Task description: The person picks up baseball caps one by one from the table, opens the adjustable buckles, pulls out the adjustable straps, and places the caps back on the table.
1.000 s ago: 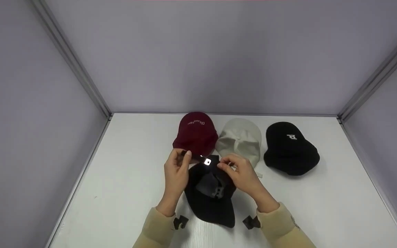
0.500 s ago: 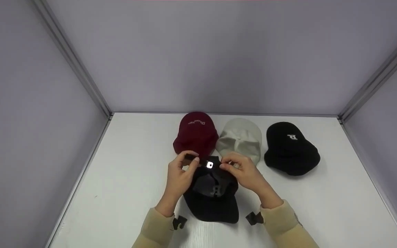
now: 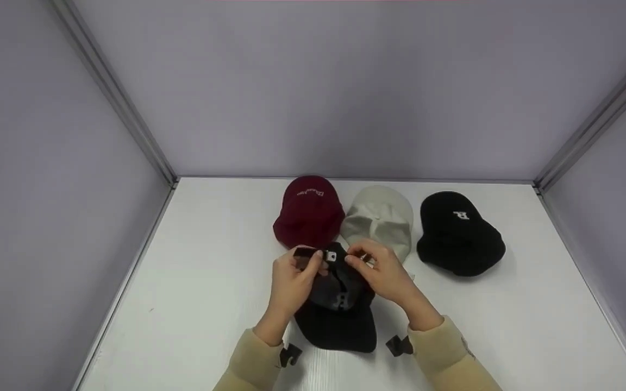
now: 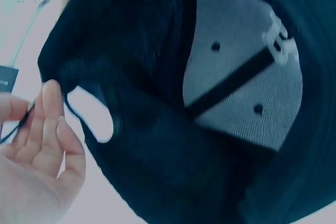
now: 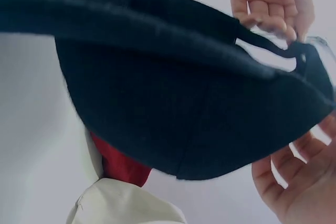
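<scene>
A black baseball cap point(image 3: 340, 328) is held between both hands in the head view, its inside facing up and its brim toward the person. My left hand point(image 3: 292, 282) pinches the dark back strap point(image 3: 305, 252) between thumb and fingers. Right beside that thumb is a shiny metal buckle point(image 3: 331, 256). My right hand point(image 3: 383, 274) pinches the other side of the cap's back edge. The left wrist view shows the cap's inside, with a pale front panel point(image 4: 236, 77). In the right wrist view, the strap opening point(image 5: 268, 56) lies between the hands.
Behind the held cap, a red cap point(image 3: 308, 212) and a beige cap point(image 3: 378, 217) lie side by side. Another black cap point(image 3: 457, 236) with a white letter is at the right. Grey panels point(image 3: 345, 92) enclose the white table point(image 3: 199, 282).
My left hand has moved to the right, toward the right hand, bringing its thumb up to the buckle. The right hand has barely shifted. The other caps have stayed in place.
</scene>
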### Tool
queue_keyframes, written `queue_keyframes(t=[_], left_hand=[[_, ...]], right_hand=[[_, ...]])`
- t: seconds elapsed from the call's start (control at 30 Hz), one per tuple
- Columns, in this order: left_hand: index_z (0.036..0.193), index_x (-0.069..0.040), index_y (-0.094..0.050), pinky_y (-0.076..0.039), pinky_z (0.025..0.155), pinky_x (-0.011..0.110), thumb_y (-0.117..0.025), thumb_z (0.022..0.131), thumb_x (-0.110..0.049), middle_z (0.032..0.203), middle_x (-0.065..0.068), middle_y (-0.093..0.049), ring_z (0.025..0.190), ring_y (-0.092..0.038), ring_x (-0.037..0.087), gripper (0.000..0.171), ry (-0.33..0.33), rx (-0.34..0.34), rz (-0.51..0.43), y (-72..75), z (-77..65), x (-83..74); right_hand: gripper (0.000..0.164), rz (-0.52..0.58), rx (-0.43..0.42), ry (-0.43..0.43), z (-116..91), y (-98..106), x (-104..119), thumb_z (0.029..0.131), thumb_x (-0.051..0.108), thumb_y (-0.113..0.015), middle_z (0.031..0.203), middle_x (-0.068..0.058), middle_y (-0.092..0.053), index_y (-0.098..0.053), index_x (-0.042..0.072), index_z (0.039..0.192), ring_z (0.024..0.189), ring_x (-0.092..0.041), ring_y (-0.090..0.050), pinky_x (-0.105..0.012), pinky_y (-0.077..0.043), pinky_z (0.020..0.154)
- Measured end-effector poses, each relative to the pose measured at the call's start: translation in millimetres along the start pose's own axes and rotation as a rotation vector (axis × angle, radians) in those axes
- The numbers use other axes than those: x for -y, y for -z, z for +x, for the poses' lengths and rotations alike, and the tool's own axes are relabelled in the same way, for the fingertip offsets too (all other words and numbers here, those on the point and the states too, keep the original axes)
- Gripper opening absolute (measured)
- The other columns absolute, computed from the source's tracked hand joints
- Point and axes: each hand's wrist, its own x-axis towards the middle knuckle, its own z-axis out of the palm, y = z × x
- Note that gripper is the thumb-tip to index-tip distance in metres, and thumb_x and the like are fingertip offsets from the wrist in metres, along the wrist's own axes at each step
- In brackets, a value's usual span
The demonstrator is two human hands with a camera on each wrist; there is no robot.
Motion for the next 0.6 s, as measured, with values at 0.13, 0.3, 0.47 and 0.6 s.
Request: queue_keyframes(t=[0.13,0.3,0.47,0.6], left_hand=[[0.088,0.006,-0.067,-0.057,0.062,0.043,-0.061,0.095,0.002,0.074,0.014,-0.068,0.064,-0.068,0.031,0.01,-0.001,-0.063,-0.023,-10.1,-4.5,0.1],[0.091,0.004,-0.067,-0.057,0.063,0.038,-0.062,0.095,0.002,0.077,0.014,-0.07,0.067,-0.069,0.028,0.007,-0.021,-0.122,-0.003,-19.1,-8.0,0.8],[0.091,0.003,-0.067,-0.057,0.063,0.033,-0.062,0.094,0.003,0.078,0.013,-0.07,0.068,-0.07,0.027,0.006,-0.074,-0.125,0.034,-23.6,-9.3,0.2],[0.089,0.005,-0.067,-0.056,0.061,0.032,-0.063,0.092,0.006,0.077,0.014,-0.07,0.066,-0.069,0.028,0.005,-0.142,-0.113,0.041,-23.4,-9.1,-0.2]], right_hand=[[0.012,-0.038,-0.053,-0.013,-0.3,-5.4,5.7,0.096,0.015,-0.065,0.097,0.004,-0.066,-0.068,0.007,0.104,0.086,-0.014,-0.062,-0.035,-0.051,0.071],[0.011,-0.028,-0.102,0.0,0.6,-13.5,9.0,0.097,0.016,-0.064,0.097,0.006,-0.066,-0.069,0.009,0.103,0.083,-0.013,-0.062,-0.031,-0.051,0.067],[0.004,-0.005,-0.165,0.01,1.7,-20.1,10.4,0.095,0.01,-0.065,0.092,0.002,-0.065,-0.069,0.007,0.096,0.08,-0.014,-0.061,-0.029,-0.05,0.065],[0.005,-0.002,-0.198,0.012,2.5,-23.3,14.5,0.093,0.001,-0.066,0.087,-0.003,-0.065,-0.068,0.005,0.09,0.076,-0.018,-0.06,-0.028,-0.05,0.064]])
